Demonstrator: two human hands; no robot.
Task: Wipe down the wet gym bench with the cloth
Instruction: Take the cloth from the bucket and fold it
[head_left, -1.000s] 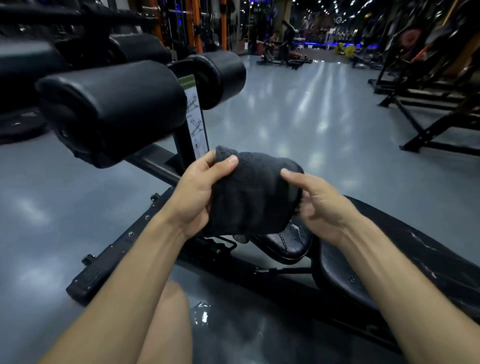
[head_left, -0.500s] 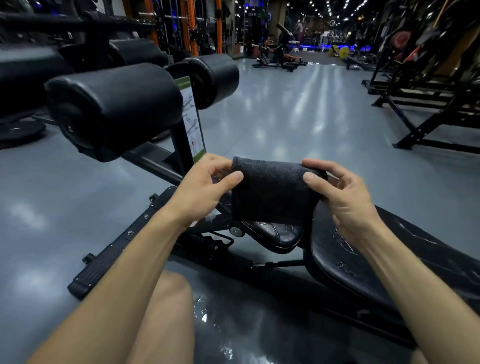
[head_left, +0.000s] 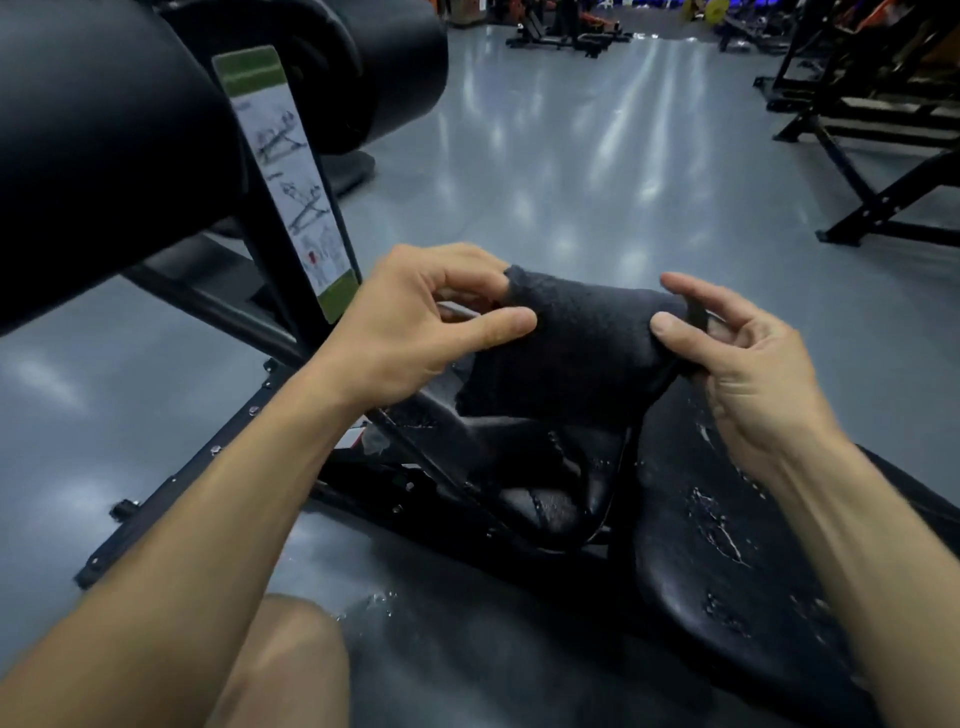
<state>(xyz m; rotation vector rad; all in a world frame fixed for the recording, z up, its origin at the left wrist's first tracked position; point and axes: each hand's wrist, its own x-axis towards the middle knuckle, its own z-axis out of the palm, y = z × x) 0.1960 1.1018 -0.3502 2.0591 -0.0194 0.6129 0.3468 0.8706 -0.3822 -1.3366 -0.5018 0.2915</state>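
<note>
Cloth (head_left: 582, 353) pinched by left hand (head_left: 415, 332) and right hand (head_left: 748, 364), above apparently wet bench (head_left: 727, 561)

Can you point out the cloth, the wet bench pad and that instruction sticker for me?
cloth (head_left: 582, 348), head view, middle of its dark front face.
wet bench pad (head_left: 727, 571), head view, droplet-covered top.
instruction sticker (head_left: 291, 176), head view, white diagram area.
</note>
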